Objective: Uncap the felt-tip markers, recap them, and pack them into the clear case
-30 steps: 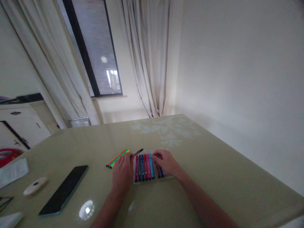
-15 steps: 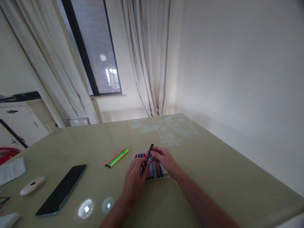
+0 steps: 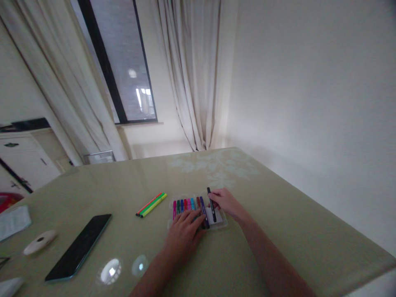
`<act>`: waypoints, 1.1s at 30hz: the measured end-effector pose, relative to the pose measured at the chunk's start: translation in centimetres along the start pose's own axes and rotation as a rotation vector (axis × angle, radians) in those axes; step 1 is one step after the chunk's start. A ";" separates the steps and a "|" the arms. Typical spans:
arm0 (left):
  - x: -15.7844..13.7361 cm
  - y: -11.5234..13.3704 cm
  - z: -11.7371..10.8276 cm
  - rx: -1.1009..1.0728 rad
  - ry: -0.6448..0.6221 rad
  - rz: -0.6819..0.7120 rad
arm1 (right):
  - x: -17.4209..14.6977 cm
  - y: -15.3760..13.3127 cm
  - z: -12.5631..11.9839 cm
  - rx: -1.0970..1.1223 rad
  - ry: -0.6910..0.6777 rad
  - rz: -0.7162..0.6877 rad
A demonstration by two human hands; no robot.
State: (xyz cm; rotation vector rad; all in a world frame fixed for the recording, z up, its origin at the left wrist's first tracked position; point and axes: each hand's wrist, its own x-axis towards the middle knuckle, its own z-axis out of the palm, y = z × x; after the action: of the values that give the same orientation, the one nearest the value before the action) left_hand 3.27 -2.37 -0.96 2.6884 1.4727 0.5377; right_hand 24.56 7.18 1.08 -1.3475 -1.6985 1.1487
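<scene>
A clear plastic case (image 3: 221,224) lies open on the table, with several coloured markers (image 3: 185,205) side by side in it. My left hand (image 3: 185,231) rests over the lower part of these markers, fingers spread, hiding their near ends. A black marker (image 3: 212,206) is pinched near its top by my right hand (image 3: 224,202); it slants over the right part of the case, where the white bottom shows. Between the two hands a dark purple marker (image 3: 204,212) lies in the case. Whether the black marker touches the bottom I cannot tell.
Left of the case lie a red, a green and a yellow marker (image 3: 151,205) together. Farther left are a black phone (image 3: 78,247), a white oval object (image 3: 40,242) and a pale folded cloth or mask (image 3: 14,222). A wall (image 3: 309,103) borders the table's right side.
My right hand has carried the black marker from the middle of the case to its right part. My left hand has let go of that marker and flattened over the others.
</scene>
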 end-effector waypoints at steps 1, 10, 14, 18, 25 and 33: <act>0.0 0.0 -0.2 -0.002 0.007 -0.012 | -0.1 0.1 0.3 -0.024 -0.022 0.022; -0.3 0.3 -0.6 0.014 0.018 0.074 | -0.8 -0.6 2.7 -0.306 0.132 0.021; -0.3 0.5 -0.5 0.002 0.038 0.077 | -0.9 -0.9 3.0 -0.398 0.139 -0.032; -0.3 0.6 -0.4 -0.031 0.041 0.074 | -1.0 -0.8 3.1 -0.433 0.136 -0.036; 0.2 -3.1 -1.4 -0.098 0.180 -0.198 | -1.1 -1.3 2.8 -0.446 0.151 -0.048; -2.1 -9.5 -2.6 0.364 0.138 -0.687 | -1.1 -1.6 2.8 -0.510 0.210 -0.085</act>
State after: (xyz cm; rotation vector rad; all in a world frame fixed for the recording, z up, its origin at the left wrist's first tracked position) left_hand -6.28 0.79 -0.86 2.1364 2.5688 0.4369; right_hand 21.69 5.34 1.52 -1.6094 -1.9419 0.5146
